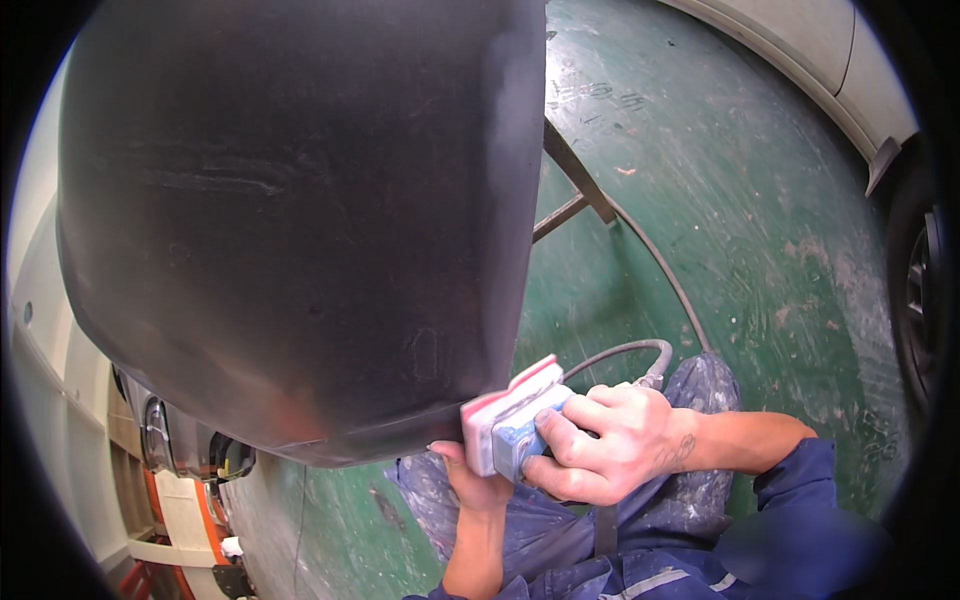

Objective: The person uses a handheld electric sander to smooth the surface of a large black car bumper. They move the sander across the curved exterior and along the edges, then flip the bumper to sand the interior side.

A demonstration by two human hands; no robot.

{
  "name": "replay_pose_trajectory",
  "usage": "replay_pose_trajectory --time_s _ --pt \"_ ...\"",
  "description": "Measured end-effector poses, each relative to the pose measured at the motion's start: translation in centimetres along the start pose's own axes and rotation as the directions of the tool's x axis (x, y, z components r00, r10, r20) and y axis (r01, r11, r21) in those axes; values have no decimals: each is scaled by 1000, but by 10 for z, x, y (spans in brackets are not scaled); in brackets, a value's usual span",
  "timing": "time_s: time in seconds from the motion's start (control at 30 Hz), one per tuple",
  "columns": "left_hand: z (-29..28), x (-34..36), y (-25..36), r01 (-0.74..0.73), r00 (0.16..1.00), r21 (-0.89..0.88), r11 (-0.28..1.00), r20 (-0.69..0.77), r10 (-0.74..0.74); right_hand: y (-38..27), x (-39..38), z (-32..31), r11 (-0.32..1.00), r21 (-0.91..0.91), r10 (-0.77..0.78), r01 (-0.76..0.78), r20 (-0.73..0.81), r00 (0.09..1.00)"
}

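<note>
Head view: green floor (800, 240), scuffed and spattered. One pale car (800, 45), partly in frame at upper right, lower body showing. One black panel (300, 240), large and curved, occupying upper left, with pale scrape marks on its face. One dark wheel (918, 270), on the car, at the right rim. One pair of trousers (655, 512), blue-grey, stained, on the person, below the panel. One metal stand (570, 170), leg visible beyond the panel's right edge. One grey hose (668, 267), running over the floor from beside the stand's foot to the right knee; another stretch loops left of that knee. One right hand (610, 440), grip closed around a sanding block (522, 432), fingers bent over its blue body. One left hand (472, 480), below the block, thumb extended near the panel's lower edge; fingers hidden, state of grip cannot be told. The block: blue, with white, red-edged pad, tilted, located at the panel's lower right corner; contact with the panel cannot be told.
</note>
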State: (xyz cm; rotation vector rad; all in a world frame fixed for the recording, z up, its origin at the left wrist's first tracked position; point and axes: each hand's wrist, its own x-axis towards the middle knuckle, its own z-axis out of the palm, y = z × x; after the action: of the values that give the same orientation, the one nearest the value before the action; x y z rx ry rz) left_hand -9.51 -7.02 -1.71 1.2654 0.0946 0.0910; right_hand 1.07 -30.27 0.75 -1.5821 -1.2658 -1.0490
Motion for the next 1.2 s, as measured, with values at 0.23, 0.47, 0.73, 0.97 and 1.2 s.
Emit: replay_pose_trajectory --time_s 0.23,0.47,0.73,0.97,1.2 --pt "17 1 2 -44 991 -5 999 -129 43 4 4 5 999 17 39 -38 -61 997" --pt "-8 -3 -9 -31 998 -51 998 -61 28 -3 -6 4 1000 -10 -3 3 14 1000" --pt "20 9 -3 -162 979 -205 965 -160 130 59 42 -33 985 1 167 -171 -214 962" --pt "18 9 -3 -165 983 -157 974 -109 149 64 47 -40 976 -29 201 -215 -248 948" --pt "29 5 5 -113 990 -81 990 -98 105 10 6 5 996 -48 64 -71 -137 989"
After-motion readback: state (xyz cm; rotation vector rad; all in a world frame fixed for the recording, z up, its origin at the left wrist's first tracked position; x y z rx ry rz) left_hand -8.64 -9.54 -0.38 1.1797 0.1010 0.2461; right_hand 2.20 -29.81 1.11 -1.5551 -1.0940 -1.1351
